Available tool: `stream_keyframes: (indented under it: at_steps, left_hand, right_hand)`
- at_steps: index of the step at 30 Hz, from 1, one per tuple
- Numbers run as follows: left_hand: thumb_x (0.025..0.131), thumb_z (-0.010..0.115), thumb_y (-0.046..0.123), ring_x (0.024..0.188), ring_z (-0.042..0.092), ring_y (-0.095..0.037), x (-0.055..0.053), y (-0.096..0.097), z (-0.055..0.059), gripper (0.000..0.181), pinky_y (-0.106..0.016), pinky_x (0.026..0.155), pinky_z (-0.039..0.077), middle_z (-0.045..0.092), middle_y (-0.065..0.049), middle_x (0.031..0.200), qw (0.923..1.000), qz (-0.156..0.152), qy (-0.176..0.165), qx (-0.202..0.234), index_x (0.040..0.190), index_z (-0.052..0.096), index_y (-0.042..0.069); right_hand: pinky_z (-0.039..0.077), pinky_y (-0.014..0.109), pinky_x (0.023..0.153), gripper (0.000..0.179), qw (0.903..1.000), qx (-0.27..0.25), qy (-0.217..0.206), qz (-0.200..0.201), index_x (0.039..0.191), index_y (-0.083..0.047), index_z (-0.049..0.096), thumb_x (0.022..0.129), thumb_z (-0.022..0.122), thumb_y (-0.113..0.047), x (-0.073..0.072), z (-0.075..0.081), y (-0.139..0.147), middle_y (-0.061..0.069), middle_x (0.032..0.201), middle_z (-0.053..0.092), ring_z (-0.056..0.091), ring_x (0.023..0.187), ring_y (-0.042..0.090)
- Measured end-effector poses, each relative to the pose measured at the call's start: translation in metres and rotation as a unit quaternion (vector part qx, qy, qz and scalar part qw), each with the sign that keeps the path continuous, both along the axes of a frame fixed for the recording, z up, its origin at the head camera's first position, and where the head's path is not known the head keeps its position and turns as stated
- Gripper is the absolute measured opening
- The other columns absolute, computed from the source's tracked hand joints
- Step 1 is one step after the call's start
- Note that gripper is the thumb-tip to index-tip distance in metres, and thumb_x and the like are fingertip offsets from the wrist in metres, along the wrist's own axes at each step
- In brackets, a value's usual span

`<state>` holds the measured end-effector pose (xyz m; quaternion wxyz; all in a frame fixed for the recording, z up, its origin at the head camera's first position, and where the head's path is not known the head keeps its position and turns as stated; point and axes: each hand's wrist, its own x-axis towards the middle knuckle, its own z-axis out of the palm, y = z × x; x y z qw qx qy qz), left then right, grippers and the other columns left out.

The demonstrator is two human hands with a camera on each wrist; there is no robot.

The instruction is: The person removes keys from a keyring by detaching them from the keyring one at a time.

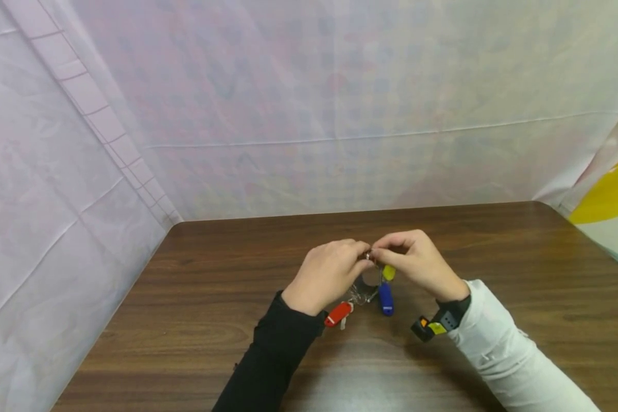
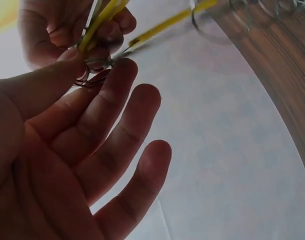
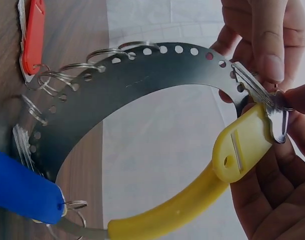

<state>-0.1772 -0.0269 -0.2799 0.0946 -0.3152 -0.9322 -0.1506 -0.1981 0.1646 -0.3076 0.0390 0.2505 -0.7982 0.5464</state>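
Observation:
My left hand (image 1: 329, 272) and right hand (image 1: 417, 260) meet fingertip to fingertip above the table. Between them hangs a crescent-shaped metal key holder (image 3: 142, 67) with a row of holes along its edge and a yellow handle (image 3: 167, 212). In the left wrist view, the left thumb and fingertips pinch a split ring (image 2: 90, 82); its outer fingers stay extended. The right fingers pinch a silver key (image 3: 255, 86) at its head, beside a yellow key tag (image 3: 242, 146). A blue key tag (image 3: 27, 190) and a red key tag (image 3: 35, 37) with keys hang from other rings.
Beneath the hands lies a brown wood-grain table (image 1: 195, 320). Pale patterned curtain sheeting (image 1: 309, 103) stands behind the table's far edge and along the left. A yellow shape (image 1: 607, 189) marks the sheeting at right. Several other split rings (image 3: 67, 75) line the key holder.

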Motion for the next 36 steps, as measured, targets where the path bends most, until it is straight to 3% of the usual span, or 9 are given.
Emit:
stream_keyframes:
  at_steps: [8,15,22,31,36]
  left_hand:
    - [0.091,0.061,0.040,0.078,0.061,-0.004,-0.0001,-0.0007,-0.0010,0.028,-0.015,0.065,0.046,0.067,0.006,0.094,1.0000,-0.001,0.007,-0.006,0.111,0.067,0.021]
    - [0.091,0.063,0.036,0.084,0.065,-0.006,-0.0010,0.0003,-0.0019,0.029,-0.018,0.070,0.050,0.070,0.006,0.100,0.9998,0.010,0.016,-0.005,0.115,0.066,0.020]
    - [0.093,0.059,0.037,0.075,0.062,-0.003,-0.0018,-0.0014,-0.0027,0.025,-0.016,0.063,0.046,0.070,0.007,0.093,0.9998,0.009,0.016,0.004,0.110,0.067,0.021]
    - [0.096,0.053,0.039,0.063,0.051,-0.002,-0.0012,-0.0011,-0.0023,0.026,-0.017,0.056,0.038,0.063,0.008,0.080,1.0000,0.002,0.002,-0.007,0.108,0.067,0.021]
    - [0.091,0.059,0.041,0.072,0.060,-0.004,-0.0015,-0.0014,-0.0025,0.028,-0.016,0.061,0.044,0.067,0.007,0.088,0.9999,0.006,0.008,-0.005,0.111,0.065,0.021]
  right_hand:
    - [0.053,0.028,0.059,0.016,0.9998,0.014,0.004,-0.010,0.094,-0.001,0.072,0.092,0.062,-0.013,0.0000,-0.0002,-0.0001,0.002,0.085,0.073,0.064,0.067,0.009]
    - [0.053,0.027,0.060,0.015,0.9997,0.016,0.013,-0.016,0.093,0.000,0.072,0.091,0.063,-0.011,0.0002,-0.0011,-0.0009,0.010,0.085,0.073,0.064,0.067,0.007]
    - [0.052,0.028,0.057,0.016,1.0000,0.003,0.001,-0.005,0.093,0.001,0.072,0.091,0.062,-0.012,0.0006,0.0004,-0.0020,-0.001,0.082,0.072,0.063,0.063,0.009]
    - [0.052,0.027,0.057,0.016,1.0000,0.002,0.002,-0.002,0.093,0.002,0.072,0.091,0.062,-0.010,0.0004,0.0006,-0.0015,0.005,0.083,0.073,0.063,0.062,0.008]
    - [0.052,0.027,0.057,0.015,1.0000,0.001,0.002,-0.004,0.093,0.002,0.072,0.091,0.062,-0.010,0.0005,0.0001,-0.0017,0.007,0.083,0.072,0.063,0.062,0.008]
